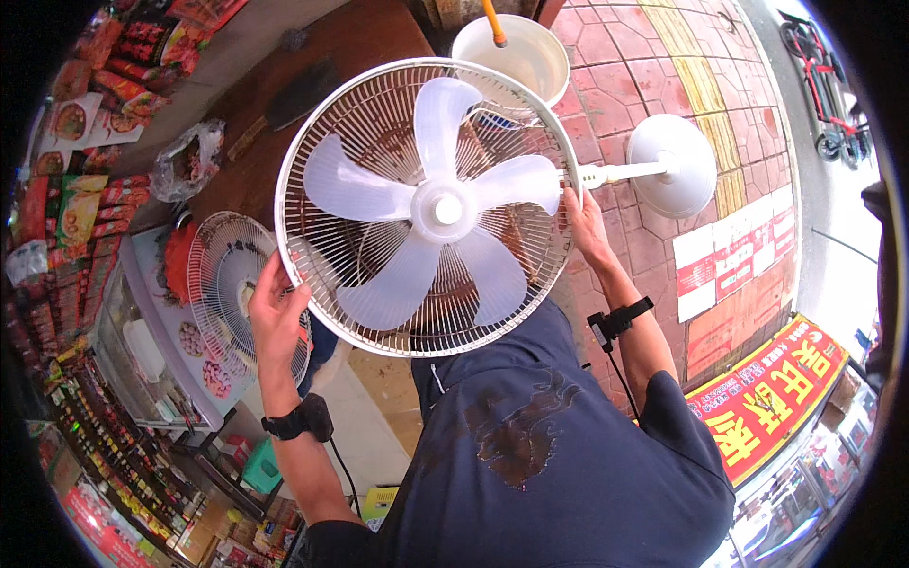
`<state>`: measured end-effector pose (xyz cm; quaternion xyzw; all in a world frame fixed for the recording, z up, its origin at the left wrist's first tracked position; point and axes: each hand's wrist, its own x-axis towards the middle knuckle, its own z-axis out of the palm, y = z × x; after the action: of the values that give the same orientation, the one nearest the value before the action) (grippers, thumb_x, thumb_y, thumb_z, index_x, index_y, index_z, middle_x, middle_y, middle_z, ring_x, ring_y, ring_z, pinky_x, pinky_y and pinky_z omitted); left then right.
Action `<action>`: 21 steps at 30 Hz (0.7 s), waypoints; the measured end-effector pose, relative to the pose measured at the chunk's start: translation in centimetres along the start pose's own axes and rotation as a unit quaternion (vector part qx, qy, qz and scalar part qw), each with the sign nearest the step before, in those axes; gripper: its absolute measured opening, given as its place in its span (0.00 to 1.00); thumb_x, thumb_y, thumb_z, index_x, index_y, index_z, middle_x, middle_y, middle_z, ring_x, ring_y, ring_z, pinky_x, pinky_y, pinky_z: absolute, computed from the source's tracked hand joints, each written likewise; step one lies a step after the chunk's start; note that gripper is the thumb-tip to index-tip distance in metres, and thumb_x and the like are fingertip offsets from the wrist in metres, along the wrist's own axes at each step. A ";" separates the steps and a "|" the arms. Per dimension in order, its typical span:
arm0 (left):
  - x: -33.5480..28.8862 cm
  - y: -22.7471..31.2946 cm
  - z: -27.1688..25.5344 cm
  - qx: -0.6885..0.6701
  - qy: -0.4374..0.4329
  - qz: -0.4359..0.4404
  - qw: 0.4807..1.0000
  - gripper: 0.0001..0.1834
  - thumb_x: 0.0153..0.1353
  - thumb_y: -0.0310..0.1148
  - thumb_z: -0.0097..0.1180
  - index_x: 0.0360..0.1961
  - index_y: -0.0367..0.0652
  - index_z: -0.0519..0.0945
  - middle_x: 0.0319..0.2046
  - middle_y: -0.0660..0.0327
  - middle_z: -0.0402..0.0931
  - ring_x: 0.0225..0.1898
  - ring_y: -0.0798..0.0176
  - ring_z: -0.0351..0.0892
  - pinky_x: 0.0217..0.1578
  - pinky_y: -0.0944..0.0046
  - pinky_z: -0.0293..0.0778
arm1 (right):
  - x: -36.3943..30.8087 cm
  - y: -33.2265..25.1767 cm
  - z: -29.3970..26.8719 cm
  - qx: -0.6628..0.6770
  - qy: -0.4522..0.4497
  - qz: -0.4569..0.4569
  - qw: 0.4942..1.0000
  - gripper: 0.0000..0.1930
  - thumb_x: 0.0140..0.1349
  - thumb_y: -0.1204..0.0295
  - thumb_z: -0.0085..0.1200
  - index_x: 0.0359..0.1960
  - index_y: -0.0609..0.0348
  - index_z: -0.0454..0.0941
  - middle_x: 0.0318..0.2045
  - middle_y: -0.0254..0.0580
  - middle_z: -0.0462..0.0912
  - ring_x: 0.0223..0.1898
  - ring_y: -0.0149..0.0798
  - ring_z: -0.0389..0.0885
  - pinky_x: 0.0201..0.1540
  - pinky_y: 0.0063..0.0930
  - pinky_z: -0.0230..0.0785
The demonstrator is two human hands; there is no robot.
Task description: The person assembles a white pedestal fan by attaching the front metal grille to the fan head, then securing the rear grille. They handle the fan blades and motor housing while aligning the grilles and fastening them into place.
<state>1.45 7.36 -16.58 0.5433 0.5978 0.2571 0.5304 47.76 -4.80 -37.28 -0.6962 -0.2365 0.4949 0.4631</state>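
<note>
A white pedestal fan [447, 210] lies across my lap with its pale, translucent blades facing up. No front grille covers the blades, and the rear wire grille behind them has brown stains. My left hand [276, 308] is closed on the lower left of the fan's rim. At the right side, by the neck, my right hand [587, 227] grips the rim; some of its fingers are hidden behind it. The pole runs right to a round white base [670, 166]. A separate wire fan grille [213, 275] stands to the left, partly behind my left hand.
Beyond the fan stands a whitish bucket [544, 66] with an orange-yellow handle in it. Packaged goods [76, 227] line the left side. A clear plastic bag [189, 161] sits by the brown surface. Red paving [615, 95], a red-yellow banner [767, 402] and a scooter [824, 95] are at right.
</note>
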 end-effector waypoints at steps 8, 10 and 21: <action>-0.1 -0.2 -0.1 0.000 0.002 -0.002 1.000 0.36 0.64 0.20 0.61 0.73 0.31 0.66 0.62 0.52 0.75 0.60 0.59 0.78 0.60 0.60 0.75 | -0.1 -0.5 -0.1 0.012 -0.005 0.009 1.000 0.16 0.79 0.59 0.49 0.57 0.58 0.77 0.28 0.26 0.72 0.27 0.23 0.70 0.29 0.23 0.66; 0.0 -0.1 -0.1 -0.003 -0.001 0.001 1.000 0.36 0.64 0.20 0.61 0.73 0.31 0.66 0.62 0.52 0.75 0.59 0.59 0.78 0.59 0.60 0.76 | 0.1 -0.6 -0.1 -0.002 -0.004 0.000 1.000 0.17 0.79 0.59 0.48 0.57 0.59 0.76 0.27 0.27 0.73 0.26 0.23 0.70 0.29 0.23 0.67; -0.1 1.1 -0.7 -0.036 -0.022 -0.032 0.999 0.38 0.64 0.20 0.62 0.74 0.30 0.63 0.61 0.50 0.76 0.56 0.62 0.79 0.57 0.61 0.78 | 0.6 -1.5 0.0 -0.032 -0.010 0.006 0.999 0.17 0.79 0.61 0.47 0.56 0.61 0.78 0.27 0.25 0.72 0.27 0.23 0.70 0.29 0.24 0.67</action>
<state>1.19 7.73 -15.31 0.5100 0.5931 0.2496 0.5708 48.19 -3.59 -36.28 -0.7072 -0.2526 0.4966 0.4354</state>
